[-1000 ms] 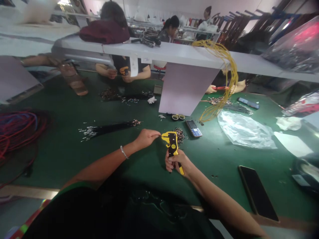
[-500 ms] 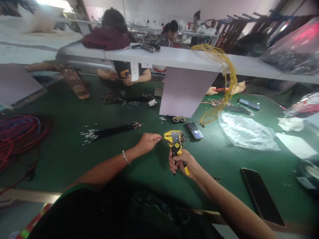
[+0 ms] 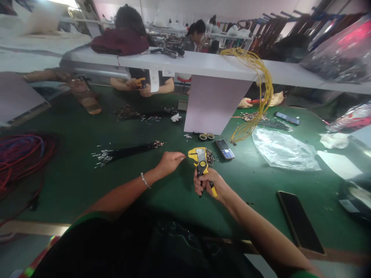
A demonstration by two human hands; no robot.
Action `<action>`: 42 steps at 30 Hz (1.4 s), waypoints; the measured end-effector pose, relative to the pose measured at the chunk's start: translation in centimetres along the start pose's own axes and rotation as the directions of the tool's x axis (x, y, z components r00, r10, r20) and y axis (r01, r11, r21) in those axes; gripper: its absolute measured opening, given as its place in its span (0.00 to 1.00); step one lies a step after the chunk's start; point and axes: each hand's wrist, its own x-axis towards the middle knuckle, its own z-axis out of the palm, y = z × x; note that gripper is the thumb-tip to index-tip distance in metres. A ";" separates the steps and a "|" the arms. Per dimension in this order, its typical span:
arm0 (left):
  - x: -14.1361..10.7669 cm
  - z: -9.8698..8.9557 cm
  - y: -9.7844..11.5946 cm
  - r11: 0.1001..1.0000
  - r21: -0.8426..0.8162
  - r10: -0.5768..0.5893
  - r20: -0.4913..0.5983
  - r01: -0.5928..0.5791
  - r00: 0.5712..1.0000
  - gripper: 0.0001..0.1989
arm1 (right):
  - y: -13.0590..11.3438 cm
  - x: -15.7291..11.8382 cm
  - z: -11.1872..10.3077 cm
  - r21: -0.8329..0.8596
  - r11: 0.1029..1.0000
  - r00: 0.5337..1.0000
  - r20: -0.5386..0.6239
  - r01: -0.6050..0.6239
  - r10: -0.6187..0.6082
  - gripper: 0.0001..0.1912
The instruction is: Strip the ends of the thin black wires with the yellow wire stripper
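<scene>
My right hand (image 3: 210, 180) is wrapped round the handles of a yellow and black wire stripper (image 3: 199, 160), its jaws pointing left. Left of the jaws, my left hand (image 3: 171, 162) is closed in a pinch, with a small gap between fingertips and tool. What it pinches is a thin black wire, mostly hidden by the fingers. Beyond that hand a bundle of black wires (image 3: 127, 151) lies on the green table, with pale ends at left and coppery ends at right. A small heap of cut bits (image 3: 210, 157) lies behind the stripper.
A keypad phone (image 3: 224, 149), scissors (image 3: 206, 136) and a clear plastic bag (image 3: 284, 150) lie farther back. At right is a dark smartphone (image 3: 300, 222); at left, coiled red and blue wires (image 3: 23, 162). Yellow wires (image 3: 265, 77) hang from the white shelf (image 3: 199, 65). Co-workers' hands work behind it.
My left fingertips have drawn slightly back from the stripper's jaws; the thin dark end between them no longer shows. The stripper is tilted a little differently. The whole view has shifted slightly.
</scene>
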 end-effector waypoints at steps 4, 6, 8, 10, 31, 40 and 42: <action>0.2 -0.2 -0.2 1.000 -0.002 0.022 0.030 -0.022 0.999 0.08 | 0.0 -0.7 0.0 0.001 0.999 0.999 0.010 -0.047 0.047 0.08; 0.1 -0.2 -0.2 0.999 -0.010 0.054 0.044 -0.053 0.998 0.08 | -0.2 -1.1 -0.1 -0.004 0.999 0.999 0.010 -0.049 0.050 0.09; -0.1 -0.1 -0.1 0.999 -0.007 0.052 0.040 -0.052 0.998 0.08 | -0.3 -1.1 -0.2 -0.005 0.999 0.999 0.010 -0.039 0.039 0.09; -0.1 -0.2 0.0 1.000 0.004 0.027 0.026 -0.027 0.999 0.09 | -0.4 -0.9 -0.2 -0.001 1.000 0.999 0.015 -0.028 0.028 0.09; 0.9 -0.5 -0.1 0.878 -0.261 -0.412 0.012 0.401 0.911 0.07 | -4.1 -3.8 -1.4 -0.159 0.974 0.982 -0.072 0.161 -0.174 0.14; 1.0 -0.9 1.9 0.633 -0.504 -0.585 0.185 0.587 0.790 0.09 | 0.2 1.0 -1.7 -0.103 0.982 0.978 -0.120 0.159 -0.171 0.17; 0.9 -0.9 1.7 0.716 -0.433 -0.550 0.133 0.547 0.825 0.10 | 0.6 1.2 -2.2 -0.115 0.983 0.983 -0.093 0.145 -0.156 0.17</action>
